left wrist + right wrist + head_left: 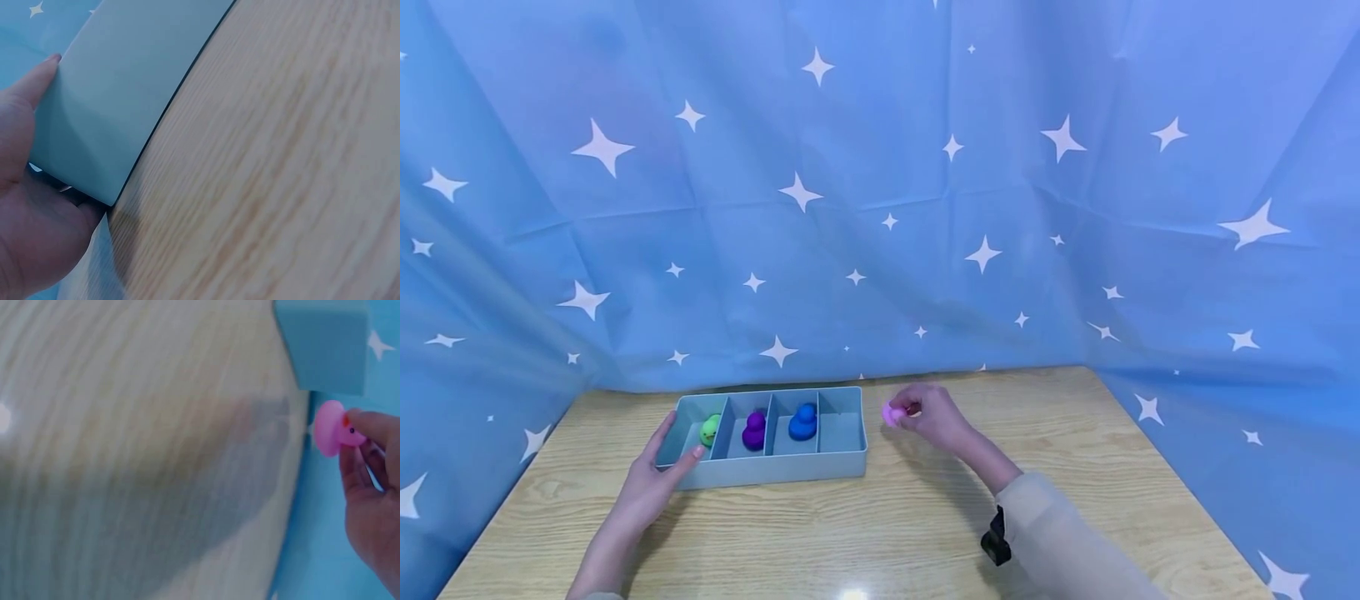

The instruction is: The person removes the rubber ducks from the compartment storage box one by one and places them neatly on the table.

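Note:
A grey-blue box [775, 472] with a row of compartments stands on the table. From left to right it holds a green toy duck [709, 432], a purple toy duck [755, 432] and a blue toy duck [803, 422], while the rightmost compartment is bare. My left hand [651, 483] grips the box's left end, thumb over the front rim; in the left wrist view its other fingers are partly hidden behind the end wall. Just right of the box, my right hand [934, 417] pinches a pink toy duck [329, 429] by its head, above the tabletop.
The wooden table [865, 542] ends at the back against a blue curtain [880, 250] with white stars, which also hangs along both sides. A black strap device [996, 540] sits on the right wrist by the pale sleeve [1067, 533].

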`<state>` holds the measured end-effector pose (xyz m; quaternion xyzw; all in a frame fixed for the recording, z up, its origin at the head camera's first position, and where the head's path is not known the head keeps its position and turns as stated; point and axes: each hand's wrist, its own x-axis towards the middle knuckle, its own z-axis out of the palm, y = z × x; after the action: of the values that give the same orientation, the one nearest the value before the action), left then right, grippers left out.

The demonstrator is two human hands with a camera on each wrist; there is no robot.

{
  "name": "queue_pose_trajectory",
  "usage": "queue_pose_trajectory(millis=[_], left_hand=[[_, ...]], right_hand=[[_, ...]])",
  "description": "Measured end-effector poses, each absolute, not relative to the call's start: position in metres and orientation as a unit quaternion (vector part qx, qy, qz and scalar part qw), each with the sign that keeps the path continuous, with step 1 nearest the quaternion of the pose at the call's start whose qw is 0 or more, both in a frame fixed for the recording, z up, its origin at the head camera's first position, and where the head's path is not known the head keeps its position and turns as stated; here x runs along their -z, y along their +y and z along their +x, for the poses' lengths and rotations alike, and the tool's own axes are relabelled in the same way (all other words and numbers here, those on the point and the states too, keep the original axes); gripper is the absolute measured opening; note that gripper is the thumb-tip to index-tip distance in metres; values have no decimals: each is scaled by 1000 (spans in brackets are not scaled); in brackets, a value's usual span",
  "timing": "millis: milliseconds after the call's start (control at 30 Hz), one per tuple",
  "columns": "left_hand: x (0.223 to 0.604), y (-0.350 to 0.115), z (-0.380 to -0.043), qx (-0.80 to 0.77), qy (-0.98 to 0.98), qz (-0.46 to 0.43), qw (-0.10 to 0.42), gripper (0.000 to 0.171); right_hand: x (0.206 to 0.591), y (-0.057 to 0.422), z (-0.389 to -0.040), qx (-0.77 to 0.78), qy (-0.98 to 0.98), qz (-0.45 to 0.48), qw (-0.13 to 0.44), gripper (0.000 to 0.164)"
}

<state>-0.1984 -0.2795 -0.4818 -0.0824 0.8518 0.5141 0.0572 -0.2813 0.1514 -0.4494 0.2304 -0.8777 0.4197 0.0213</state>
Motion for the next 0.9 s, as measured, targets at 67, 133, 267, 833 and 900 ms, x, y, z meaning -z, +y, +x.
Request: queue_pose_trajectory(millis=[67,133,267,833,900], left_hand=[[482,-279,-199,-514,851,-85,60,100],[482,-279,-199,-515,851,-87,61,100],[481,-278,-199,-515,850,-87,60,100],[481,-279,-199,-515,850,-87,62,101],[481,-279,-199,-516,850,-87,61,101]], right_hand=[[455,152,-280,-418,-882,219,14,20],[460,152,-279,-411,-887,209,7,21],[465,150,-277,-401,-894,203,-5,22],[468,146,-279,-416,-890,183,-39,22],[466,146,-279,-427,-886,174,-46,24]])
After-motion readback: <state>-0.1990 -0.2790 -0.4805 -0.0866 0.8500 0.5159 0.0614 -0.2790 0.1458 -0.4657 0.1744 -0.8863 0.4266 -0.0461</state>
